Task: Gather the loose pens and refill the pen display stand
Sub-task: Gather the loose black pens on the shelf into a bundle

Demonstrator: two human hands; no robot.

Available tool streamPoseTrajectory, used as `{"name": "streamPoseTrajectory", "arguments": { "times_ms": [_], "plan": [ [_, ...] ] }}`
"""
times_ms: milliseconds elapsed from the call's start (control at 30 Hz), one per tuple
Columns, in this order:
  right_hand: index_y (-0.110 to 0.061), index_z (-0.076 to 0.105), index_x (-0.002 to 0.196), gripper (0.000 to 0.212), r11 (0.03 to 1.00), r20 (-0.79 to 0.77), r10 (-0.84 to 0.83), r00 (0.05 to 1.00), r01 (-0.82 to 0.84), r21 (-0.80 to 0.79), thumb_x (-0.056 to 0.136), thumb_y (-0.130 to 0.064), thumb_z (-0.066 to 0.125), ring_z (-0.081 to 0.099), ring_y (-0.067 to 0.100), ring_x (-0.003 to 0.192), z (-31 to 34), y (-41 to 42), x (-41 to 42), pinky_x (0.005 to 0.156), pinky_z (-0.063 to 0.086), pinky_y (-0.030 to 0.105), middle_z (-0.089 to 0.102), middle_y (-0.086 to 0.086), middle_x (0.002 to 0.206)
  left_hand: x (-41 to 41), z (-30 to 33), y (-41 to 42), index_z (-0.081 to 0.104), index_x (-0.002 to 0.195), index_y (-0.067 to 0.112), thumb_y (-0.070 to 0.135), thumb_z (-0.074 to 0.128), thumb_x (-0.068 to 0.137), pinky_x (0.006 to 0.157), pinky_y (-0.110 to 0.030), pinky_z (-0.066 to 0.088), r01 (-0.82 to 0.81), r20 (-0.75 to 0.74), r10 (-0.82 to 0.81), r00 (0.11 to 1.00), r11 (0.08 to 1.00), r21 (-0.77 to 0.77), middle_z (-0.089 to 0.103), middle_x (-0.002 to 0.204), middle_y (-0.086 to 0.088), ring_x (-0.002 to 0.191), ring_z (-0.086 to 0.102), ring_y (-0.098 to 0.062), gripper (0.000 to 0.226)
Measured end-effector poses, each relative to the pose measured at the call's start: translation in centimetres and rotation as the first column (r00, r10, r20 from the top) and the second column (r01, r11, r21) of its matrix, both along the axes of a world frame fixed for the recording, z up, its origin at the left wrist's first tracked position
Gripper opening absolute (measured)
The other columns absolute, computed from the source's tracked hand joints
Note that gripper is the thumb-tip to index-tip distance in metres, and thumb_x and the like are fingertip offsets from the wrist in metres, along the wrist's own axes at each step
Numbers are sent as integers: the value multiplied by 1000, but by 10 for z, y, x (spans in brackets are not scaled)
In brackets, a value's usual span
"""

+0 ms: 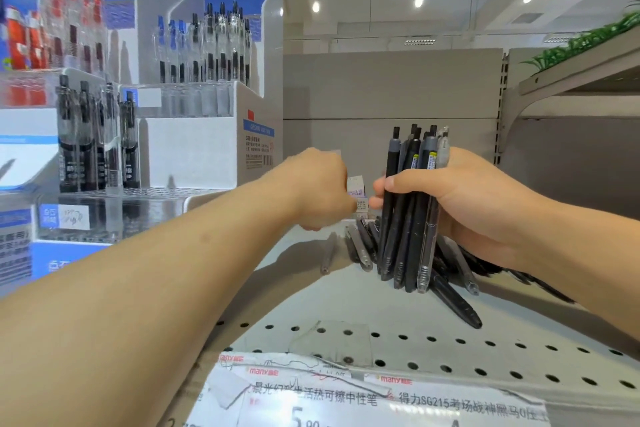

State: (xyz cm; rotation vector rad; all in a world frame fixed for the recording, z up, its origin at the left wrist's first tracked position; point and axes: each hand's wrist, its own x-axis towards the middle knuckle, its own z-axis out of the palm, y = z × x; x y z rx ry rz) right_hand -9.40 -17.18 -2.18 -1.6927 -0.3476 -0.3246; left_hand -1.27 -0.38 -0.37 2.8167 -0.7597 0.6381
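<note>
R hand (460, 204) has its grip wrapped tight round a bundle of pens (412, 204), mostly black w/ one or two clear, held upright, tips down just above the shelf (346, 305). Thumb across the front, fingers curled behind. L hand (320, 189) sits just beside the bundle, on its left, fingers curled in; it's blurred and seen from the back, so can't tell if the grip has a pen in it or nothing.

More loose pens (360, 246) lie on the shelf at the foot of the bundle: a few grey/black ones left of it, one grey pen (327, 253) a bit further left on its own, one black pen (455, 302) angled toward the shelf's front edge, others fanned out behind the R wrist. So gathering looks only part done, imo.

Pen display stand (194, 135) is well left of the bundle, tiered, w/ pens standing in its upper rows; lower clear tray (114, 208) looks short of stock.

Risks from here:
- Bundle is fat and uneven; adding more could loosen the grip and let the outer pens slide out the bottom.
- R forearm hangs over the pens behind it; a sweep left could knock them about or off the shelf.
- The black pen nearest the front could roll off if nudged.
- Carrying the bundle left, L arm is in the way; could clip the stand and topple standing pens.
</note>
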Motion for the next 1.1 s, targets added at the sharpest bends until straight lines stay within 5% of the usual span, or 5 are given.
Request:
{"name": "streamPoseTrajectory", "arguments": {
  "times_ms": [133,300,433,567,1100],
  "plan": [
    [-6,67,86,7,998,-13,41,999,-41,46,87,-1,72,75,35,98,0,2,-2,75,64,44,73,15,90,0,-11,-11,66,81,13,33,63,90,57,-27,58,-93,-204,142,969,968,232,65,58,1,46,63,-16,22],
    [-3,66,104,16,999,-28,45,999,-45,26,89,-5,71,77,25,90,0,2,-2,78,64,43,78,14,97,3,-10,-12,62,68,16,22,65,84,55,-27,48,-149,-141,200,970,940,306,62,61,-2,60,59,-22,17],
    [-5,68,101,14,998,-44,56,997,-55,28,88,-5,73,77,24,87,1,1,0,75,63,39,78,16,94,-2,5,2,64,89,9,18,65,91,62,-32,63,-84,-240,47,970,986,-146,75,71,-8,64,75,-20,10],
    [-6,67,97,11,1000,-27,21,999,-21,22,88,-4,73,74,34,99,1,0,1,85,62,51,73,23,96,-19,18,11,71,99,9,14,68,91,59,-28,61,94,-291,-272,917,858,-506,76,79,-8,65,75,-16,10],
    [-18,78,93,7,993,19,99,995,-98,-62,87,-17,75,76,29,90,-5,-1,8,78,62,40,78,14,97,-46,18,9,71,93,23,22,73,88,73,-27,62,298,-250,-313,916,950,-97,77,78,7,67,73,-1,6]
  ]
}}
